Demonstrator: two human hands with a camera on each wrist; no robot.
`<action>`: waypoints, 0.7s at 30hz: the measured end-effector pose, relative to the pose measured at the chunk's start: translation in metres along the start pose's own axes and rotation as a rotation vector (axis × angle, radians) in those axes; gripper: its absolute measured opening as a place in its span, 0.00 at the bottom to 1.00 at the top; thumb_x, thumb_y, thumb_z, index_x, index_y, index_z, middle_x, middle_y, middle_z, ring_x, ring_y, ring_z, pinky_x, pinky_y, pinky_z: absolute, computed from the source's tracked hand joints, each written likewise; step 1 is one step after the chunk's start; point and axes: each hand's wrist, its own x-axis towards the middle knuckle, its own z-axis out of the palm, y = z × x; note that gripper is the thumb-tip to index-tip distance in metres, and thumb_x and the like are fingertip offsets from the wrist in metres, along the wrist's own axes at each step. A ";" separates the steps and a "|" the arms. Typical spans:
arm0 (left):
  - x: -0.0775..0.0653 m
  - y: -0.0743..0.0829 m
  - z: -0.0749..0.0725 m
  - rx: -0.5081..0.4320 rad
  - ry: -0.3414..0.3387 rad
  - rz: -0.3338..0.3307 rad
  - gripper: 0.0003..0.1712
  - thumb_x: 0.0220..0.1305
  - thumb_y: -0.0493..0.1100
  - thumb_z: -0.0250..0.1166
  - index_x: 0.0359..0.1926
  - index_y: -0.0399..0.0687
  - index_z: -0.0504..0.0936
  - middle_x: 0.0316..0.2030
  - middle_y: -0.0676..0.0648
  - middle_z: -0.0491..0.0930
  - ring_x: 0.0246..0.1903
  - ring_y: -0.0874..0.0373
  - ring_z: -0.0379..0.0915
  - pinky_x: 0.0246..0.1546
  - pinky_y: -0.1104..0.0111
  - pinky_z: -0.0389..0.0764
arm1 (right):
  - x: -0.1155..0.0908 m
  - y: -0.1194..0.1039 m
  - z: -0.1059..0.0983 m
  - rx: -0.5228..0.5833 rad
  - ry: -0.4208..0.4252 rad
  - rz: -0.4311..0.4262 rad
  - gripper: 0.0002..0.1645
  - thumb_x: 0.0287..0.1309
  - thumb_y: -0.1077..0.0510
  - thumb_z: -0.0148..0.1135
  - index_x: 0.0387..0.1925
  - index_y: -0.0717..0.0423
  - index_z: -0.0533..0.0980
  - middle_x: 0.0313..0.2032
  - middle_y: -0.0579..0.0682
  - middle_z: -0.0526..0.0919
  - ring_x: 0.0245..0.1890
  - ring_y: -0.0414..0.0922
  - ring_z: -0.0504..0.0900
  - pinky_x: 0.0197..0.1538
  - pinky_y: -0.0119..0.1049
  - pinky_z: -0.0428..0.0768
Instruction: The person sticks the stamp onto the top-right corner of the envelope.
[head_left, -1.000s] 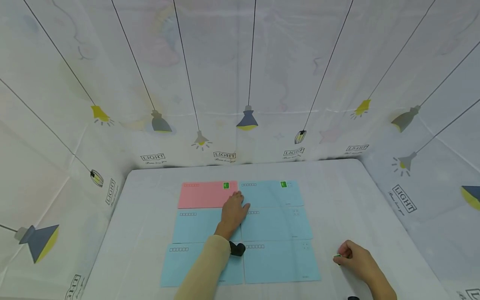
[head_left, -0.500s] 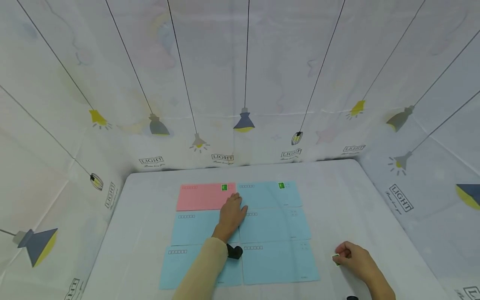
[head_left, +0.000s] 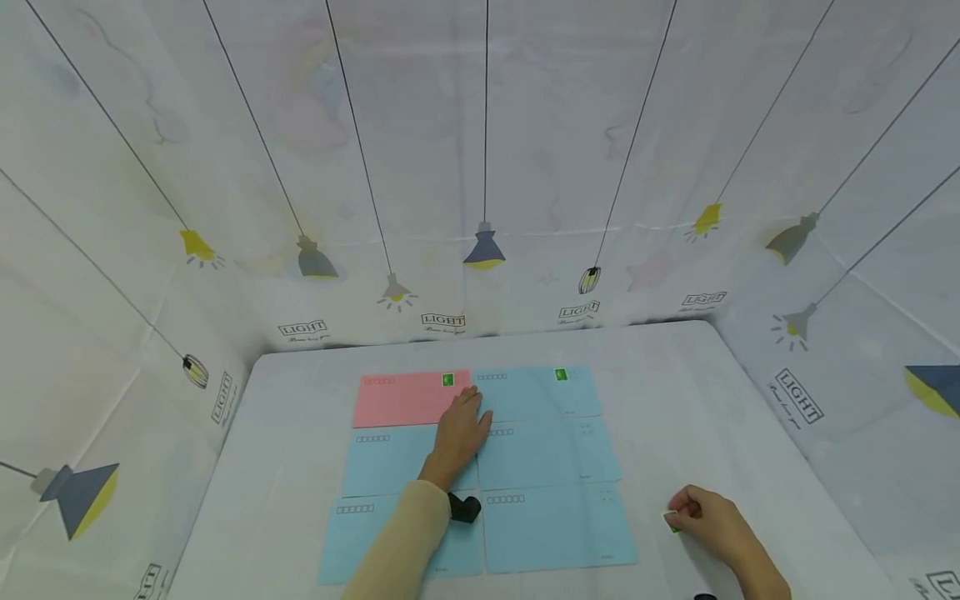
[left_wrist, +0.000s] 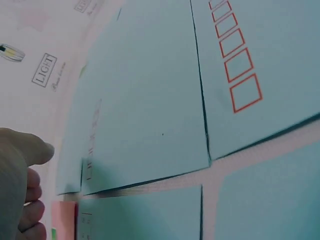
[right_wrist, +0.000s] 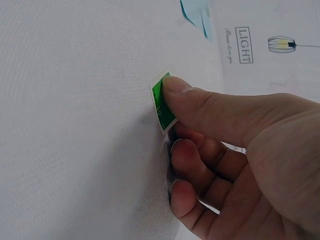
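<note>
My right hand (head_left: 708, 521) is low over the white table, right of the envelopes. It pinches a small green postage stamp (right_wrist: 163, 104) with a white perforated edge between thumb and fingers. My left hand (head_left: 459, 429) lies with relaxed fingers where the pink envelope (head_left: 401, 402) meets the blue ones. A green stamp (head_left: 447, 380) sits at the pink envelope's upper right. Beside it, the top right blue envelope (head_left: 525, 398) bears another green stamp (head_left: 561, 375). In the left wrist view, the left thumb (left_wrist: 37, 150) stands out from the curved fingers.
Several more blue envelopes, such as the bottom right one (head_left: 558, 533), lie flat in two columns below, with printed postcode boxes. My left sleeve (head_left: 401, 542) covers part of the left column. A white cloth wall with printed lamps (head_left: 484, 247) rises behind the white table (head_left: 292, 417).
The stamp in my right hand has turned so more of its green face shows in the head view. The left hand stays on the envelopes. The head view has shifted slightly.
</note>
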 end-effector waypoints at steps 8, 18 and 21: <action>-0.026 0.016 -0.019 0.041 0.000 0.021 0.28 0.71 0.49 0.62 0.63 0.33 0.76 0.67 0.37 0.74 0.69 0.43 0.68 0.68 0.51 0.73 | 0.002 -0.002 0.000 -0.033 0.008 -0.008 0.08 0.59 0.55 0.69 0.35 0.55 0.80 0.29 0.43 0.82 0.32 0.39 0.78 0.33 0.31 0.76; -0.065 0.027 -0.021 0.139 -0.033 0.031 0.32 0.66 0.54 0.67 0.61 0.33 0.78 0.64 0.38 0.77 0.66 0.44 0.73 0.60 0.52 0.80 | 0.003 -0.004 -0.007 -0.002 0.005 -0.003 0.10 0.65 0.57 0.62 0.41 0.59 0.80 0.37 0.47 0.86 0.38 0.42 0.81 0.39 0.35 0.80; -0.072 0.027 -0.019 0.148 -0.048 0.031 0.34 0.65 0.55 0.67 0.61 0.34 0.78 0.64 0.38 0.77 0.65 0.43 0.73 0.61 0.52 0.80 | 0.003 -0.009 -0.010 0.015 0.010 -0.005 0.12 0.66 0.55 0.61 0.43 0.60 0.80 0.38 0.49 0.86 0.39 0.42 0.82 0.39 0.35 0.81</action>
